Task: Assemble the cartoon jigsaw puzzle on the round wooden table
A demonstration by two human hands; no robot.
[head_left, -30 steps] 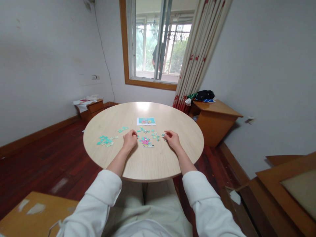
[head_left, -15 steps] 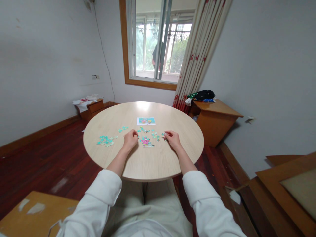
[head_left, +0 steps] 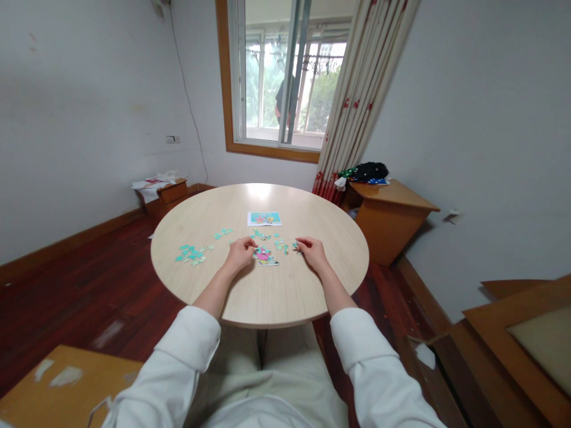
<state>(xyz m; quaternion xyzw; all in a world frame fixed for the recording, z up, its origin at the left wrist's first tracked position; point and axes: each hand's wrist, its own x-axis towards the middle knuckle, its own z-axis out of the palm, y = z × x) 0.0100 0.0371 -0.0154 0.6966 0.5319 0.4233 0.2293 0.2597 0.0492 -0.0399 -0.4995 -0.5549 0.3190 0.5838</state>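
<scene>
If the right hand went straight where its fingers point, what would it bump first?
The right hand would probably bump the small puzzle pieces just beside it, though whether it touches them is hard to tell.

Puzzle pieces [head_left: 191, 252] look mostly teal — the curtain [head_left: 354, 98] cream, red-patterned.

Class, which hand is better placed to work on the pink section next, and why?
Probably the left hand: it is close beside the pink section. The right hand is farther off, by small pieces.
</scene>
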